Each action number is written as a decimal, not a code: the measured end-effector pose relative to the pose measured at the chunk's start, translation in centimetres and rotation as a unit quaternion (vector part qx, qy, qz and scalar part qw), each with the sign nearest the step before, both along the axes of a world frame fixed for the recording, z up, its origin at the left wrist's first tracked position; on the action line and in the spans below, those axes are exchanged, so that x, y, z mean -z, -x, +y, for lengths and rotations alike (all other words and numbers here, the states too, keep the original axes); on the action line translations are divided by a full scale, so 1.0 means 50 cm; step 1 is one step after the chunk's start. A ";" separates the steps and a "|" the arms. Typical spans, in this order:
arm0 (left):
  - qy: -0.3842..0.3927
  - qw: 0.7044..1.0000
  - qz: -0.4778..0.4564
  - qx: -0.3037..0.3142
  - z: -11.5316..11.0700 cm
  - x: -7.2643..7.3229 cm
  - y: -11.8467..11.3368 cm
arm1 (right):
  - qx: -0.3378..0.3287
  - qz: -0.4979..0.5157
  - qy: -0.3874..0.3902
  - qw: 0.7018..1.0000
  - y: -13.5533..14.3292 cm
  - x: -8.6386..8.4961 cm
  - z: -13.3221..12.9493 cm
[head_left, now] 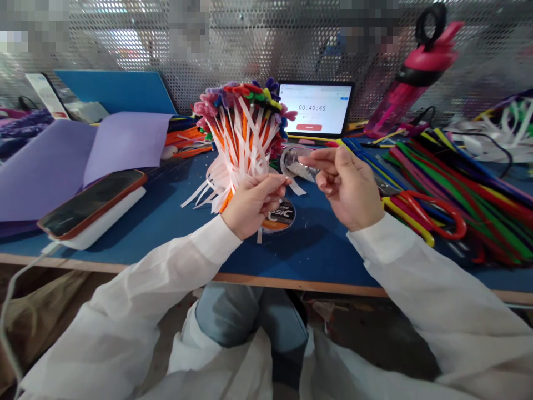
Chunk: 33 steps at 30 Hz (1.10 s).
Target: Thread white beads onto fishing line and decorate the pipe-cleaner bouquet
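My left hand (pixel 259 203) is closed in a pinch, thumb against the fingers, and what it pinches is too small to make out. Directly behind it is a bunch of fuzzy pipe-cleaner flowers (pixel 245 94) in several colours, with orange stems and white ribbon strips (pixel 239 158); whether the hand also grips the stems is hidden. My right hand (pixel 348 186) is raised on the right, thumb and fingers pinched together, its hold too fine to see. A clear round container (pixel 300 162) lies beside its fingertips. Below my left hand, a round black-and-orange labelled spool (pixel 281 215) rests on the table.
Red-handled scissors (pixel 452 225) lie by a pile of coloured pipe cleaners (pixel 470 194) on the right. A tablet (pixel 318 108) showing a timer and a pink bottle (pixel 410 83) stand at the back. A phone (pixel 91 203) and purple sheets (pixel 125 141) are on the left.
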State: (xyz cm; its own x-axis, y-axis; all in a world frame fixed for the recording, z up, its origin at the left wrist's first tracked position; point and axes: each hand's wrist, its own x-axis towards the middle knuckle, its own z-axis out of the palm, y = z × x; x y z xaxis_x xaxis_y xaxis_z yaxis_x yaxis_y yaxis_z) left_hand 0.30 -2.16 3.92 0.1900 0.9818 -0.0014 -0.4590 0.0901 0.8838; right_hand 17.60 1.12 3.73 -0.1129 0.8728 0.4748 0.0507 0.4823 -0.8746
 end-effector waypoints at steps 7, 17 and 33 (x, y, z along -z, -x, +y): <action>0.005 1.000 0.019 -0.013 -0.001 -0.002 -0.002 | -0.025 0.011 0.013 1.000 -0.004 -0.006 0.006; 0.001 0.999 0.036 -0.016 -0.007 -0.007 -0.008 | -0.008 -0.237 -0.181 0.954 -0.012 -0.033 -0.025; -0.024 0.995 0.085 -0.046 -0.004 -0.008 -0.010 | 0.017 -0.332 -0.273 0.903 -0.017 -0.036 -0.023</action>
